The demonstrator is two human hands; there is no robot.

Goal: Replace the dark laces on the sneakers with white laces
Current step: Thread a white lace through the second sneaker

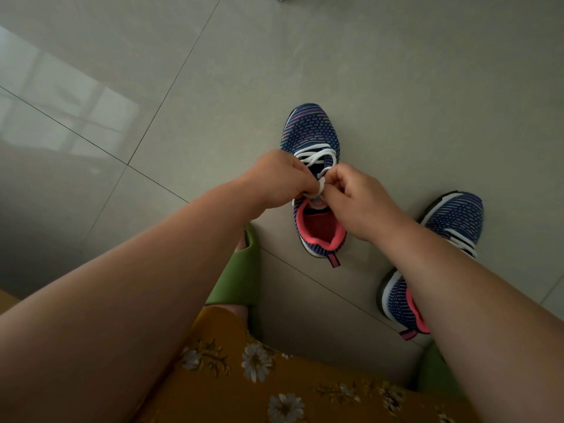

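A navy knit sneaker (311, 129) with a pink lining stands on the floor, toe pointing away from me. A white lace (317, 155) crosses its upper eyelets. My left hand (274, 178) and my right hand (354, 199) meet over its tongue, and each pinches part of the white lace there. A second matching sneaker (451, 218) lies to the right, partly hidden by my right forearm; white laces (460, 241) show on it. No dark laces are in view.
The floor is grey tile (213, 71) with thin grout lines. My feet wear green slippers (241, 270), one just left of the near sneaker's heel, the other at the lower right (433, 370). A yellow floral garment (259, 377) fills the bottom.
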